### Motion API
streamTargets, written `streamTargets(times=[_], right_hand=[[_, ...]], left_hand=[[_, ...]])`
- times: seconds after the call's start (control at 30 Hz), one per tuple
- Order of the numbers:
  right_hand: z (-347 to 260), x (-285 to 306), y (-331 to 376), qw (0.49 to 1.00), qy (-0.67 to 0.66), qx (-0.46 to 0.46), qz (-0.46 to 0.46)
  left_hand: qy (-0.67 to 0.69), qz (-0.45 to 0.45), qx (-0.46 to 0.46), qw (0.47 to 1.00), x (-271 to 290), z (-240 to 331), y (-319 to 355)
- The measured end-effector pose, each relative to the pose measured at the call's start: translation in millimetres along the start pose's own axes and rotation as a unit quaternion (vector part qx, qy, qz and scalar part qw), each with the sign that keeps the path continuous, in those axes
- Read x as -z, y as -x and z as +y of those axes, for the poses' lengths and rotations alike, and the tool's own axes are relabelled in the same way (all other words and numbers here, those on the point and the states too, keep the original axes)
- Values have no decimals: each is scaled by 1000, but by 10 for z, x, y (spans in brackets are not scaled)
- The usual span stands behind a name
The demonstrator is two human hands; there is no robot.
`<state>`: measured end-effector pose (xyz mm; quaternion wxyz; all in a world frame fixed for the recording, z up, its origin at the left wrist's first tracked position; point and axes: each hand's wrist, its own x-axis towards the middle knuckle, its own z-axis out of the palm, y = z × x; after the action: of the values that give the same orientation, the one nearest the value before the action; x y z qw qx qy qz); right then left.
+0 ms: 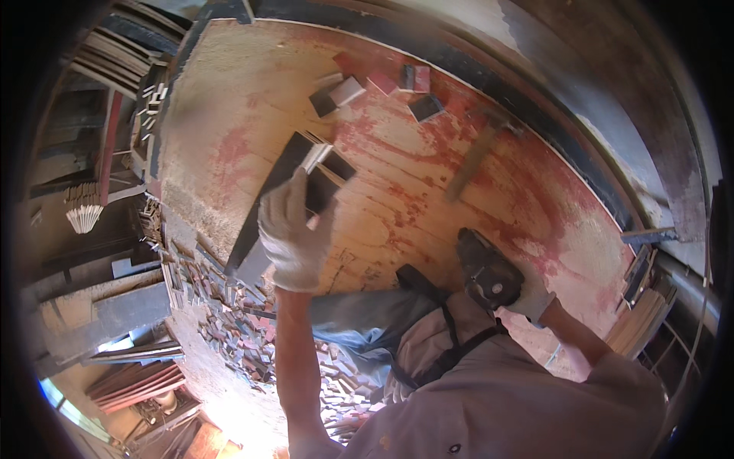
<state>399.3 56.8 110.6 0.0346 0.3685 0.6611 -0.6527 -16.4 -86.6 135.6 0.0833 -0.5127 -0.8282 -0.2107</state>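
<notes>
My left hand [293, 233], in a white work glove, presses down on a bundle of dark, flat wooden strips [269, 195] lying on the red-stained wooden workbench [397, 206]. A pale strip end [315, 157] sticks out beyond the fingers. My right hand [527, 294], also gloved, grips a dark power tool [487, 269] near the bench's front edge, apart from the strips.
Small cut blocks [348, 90] and red pieces [417, 78] lie at the far side of the bench. A hammer [478, 149] rests to the right. Offcuts [245, 321] litter the floor at left. Stacked boards [638, 317] stand at the right.
</notes>
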Motion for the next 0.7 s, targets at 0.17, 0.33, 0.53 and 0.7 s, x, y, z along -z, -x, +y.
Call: streamTargets(times=[0.17,0.33,0.53,0.7], right_hand=[[-6,40,7,996,89,16,-3],[-175,3,-57,998,17,55,5],[-243,42,-76,994,105,39,-12],[-148,58,-93,993,110,16,-40]], left_hand=[[29,-141,31,989,-567,369,593],[20,-192,107,975,-1231,339,886],[59,-94,143,983,-1210,472,965],[66,-127,149,978,-1295,467,930]])
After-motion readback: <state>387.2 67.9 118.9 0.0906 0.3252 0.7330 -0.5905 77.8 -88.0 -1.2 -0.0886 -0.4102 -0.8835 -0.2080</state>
